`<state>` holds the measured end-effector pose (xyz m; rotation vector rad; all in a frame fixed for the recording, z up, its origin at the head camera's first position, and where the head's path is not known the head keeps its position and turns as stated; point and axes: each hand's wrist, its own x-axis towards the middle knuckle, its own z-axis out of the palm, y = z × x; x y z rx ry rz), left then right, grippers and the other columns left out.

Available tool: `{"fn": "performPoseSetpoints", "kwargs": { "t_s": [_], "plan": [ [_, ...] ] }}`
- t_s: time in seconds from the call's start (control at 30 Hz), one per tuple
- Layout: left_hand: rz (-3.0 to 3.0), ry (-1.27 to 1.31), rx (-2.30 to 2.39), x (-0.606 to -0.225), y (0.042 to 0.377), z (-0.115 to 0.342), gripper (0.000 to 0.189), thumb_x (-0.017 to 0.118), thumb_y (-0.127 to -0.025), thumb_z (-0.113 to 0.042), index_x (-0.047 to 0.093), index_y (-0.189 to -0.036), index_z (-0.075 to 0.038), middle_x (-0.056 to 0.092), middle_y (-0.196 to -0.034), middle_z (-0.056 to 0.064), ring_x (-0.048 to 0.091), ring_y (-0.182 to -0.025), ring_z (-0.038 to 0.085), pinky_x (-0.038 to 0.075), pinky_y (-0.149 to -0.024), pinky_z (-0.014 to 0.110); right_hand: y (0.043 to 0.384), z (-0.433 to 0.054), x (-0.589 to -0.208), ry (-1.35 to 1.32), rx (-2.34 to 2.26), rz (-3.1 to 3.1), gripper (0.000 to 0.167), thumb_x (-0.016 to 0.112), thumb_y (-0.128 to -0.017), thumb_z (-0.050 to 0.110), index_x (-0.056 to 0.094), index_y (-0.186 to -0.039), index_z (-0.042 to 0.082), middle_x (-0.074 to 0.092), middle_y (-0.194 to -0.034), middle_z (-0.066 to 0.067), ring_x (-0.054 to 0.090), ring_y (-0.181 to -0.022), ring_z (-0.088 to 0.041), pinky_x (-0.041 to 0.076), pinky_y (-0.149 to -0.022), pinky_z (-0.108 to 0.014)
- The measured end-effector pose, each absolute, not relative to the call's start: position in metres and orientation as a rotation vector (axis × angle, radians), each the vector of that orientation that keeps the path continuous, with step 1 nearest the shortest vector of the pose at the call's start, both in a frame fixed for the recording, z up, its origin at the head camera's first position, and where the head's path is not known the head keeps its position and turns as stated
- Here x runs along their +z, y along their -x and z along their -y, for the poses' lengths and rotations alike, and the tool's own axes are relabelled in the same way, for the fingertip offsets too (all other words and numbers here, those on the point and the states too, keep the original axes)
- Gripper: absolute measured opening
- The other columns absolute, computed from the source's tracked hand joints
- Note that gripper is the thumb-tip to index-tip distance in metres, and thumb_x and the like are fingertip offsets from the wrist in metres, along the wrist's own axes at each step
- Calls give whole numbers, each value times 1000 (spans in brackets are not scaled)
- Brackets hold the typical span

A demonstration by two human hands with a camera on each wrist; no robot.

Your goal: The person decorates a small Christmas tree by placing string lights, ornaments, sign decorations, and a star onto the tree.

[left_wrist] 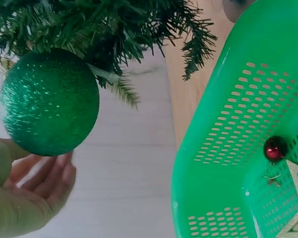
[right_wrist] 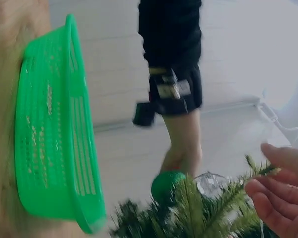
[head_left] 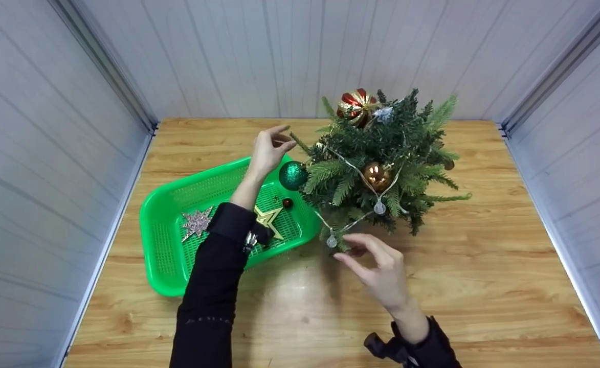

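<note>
The small artificial tree (head_left: 351, 186) stands at about one o'clock on the desk (head_left: 484, 276), its branches spreading well out. A cord with clear bulbs (head_left: 379, 206) crosses its near side, and one bulb (head_left: 332, 240) hangs at seven o'clock, just beside the right hand (head_left: 381, 271). That hand's thumb and forefinger lie on either side of a sprig (right_wrist: 228, 198); whether they pinch it, one cannot tell. The left hand (head_left: 267, 153) is near nine o'clock, its thumb and fingertips apart, close to a twig tip (head_left: 301, 143) and the green glitter ball (left_wrist: 49, 104).

A person handling these branch ends would do well to take each sprig lightly, well back from its tip, and to ease it gradually, with the fingers clear of the cord, since a tug there might shift the bulbs. The left hand had best give the green ball room, as a knock could set it swinging.

A bronze ball (head_left: 376, 177) sits at the tree's middle and a red-and-gold striped ball (head_left: 357, 107) at eleven o'clock. Toward eight o'clock from the tree lies the green basket (head_left: 164, 286), with a gold star (head_left: 269, 221), a glittery star (head_left: 196, 224) and a small red ball (left_wrist: 275, 148) inside.
</note>
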<state>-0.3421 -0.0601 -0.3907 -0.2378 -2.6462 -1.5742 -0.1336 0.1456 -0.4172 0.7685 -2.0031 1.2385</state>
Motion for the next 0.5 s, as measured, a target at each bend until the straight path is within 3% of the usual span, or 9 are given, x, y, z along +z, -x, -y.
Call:
{"fn": "performPoseSetpoints", "kwargs": {
  "t_s": [0.13, 0.23, 0.33, 0.4, 0.5],
  "plan": [
    [2576, 234, -1291, -380, 314, 64, 45, 61, -83, -6, 48, -125, -3, 52, -117, 14, 48, -105, 25, 41, -89, 30, 136, -172, -408, -660, 1266, 1807, 22, 71, -72, 6, 61, -82, -11, 63, -73, -16, 59, -61, -16, 48, -58, -16],
    [2382, 312, -1157, -373, 277, 60, 34, 60, -82, -4, 54, -115, 0, 52, -113, 13, 47, -105, 24, 38, -92, 28, 145, -205, -410, -365, 1201, 1662, 18, 67, -76, 5, 60, -77, -12, 62, -69, -15, 55, -59, -9, 45, -55, -13],
    [2042, 499, -1140, -374, 235, 51, 21, 61, -81, -5, 59, -100, 2, 58, -100, 12, 53, -95, 23, 42, -87, 27, 159, -240, -416, -39, 1129, 1677, 16, 65, -76, -1, 59, -85, -12, 62, -83, -13, 53, -71, -8, 44, -58, -13],
    [1805, 668, -1128, -380, 208, 40, 16, 61, -81, -7, 59, -93, 3, 60, -92, 13, 55, -87, 24, 46, -82, 28, 167, -258, -421, 114, 1107, 1777, 24, 65, -77, -1, 58, -98, -10, 58, -99, -13, 52, -83, -11, 44, -63, -14],
    [1623, 885, -992, -394, 175, 21, 26, 65, -79, -19, 58, -91, 3, 60, -88, 12, 57, -80, 22, 48, -77, 28, 177, -277, -429, 207, 1182, 1921, 35, 63, -80, 2, 54, -113, -4, 53, -114, -11, 51, -92, -11, 44, -68, -15]
  ]
}}
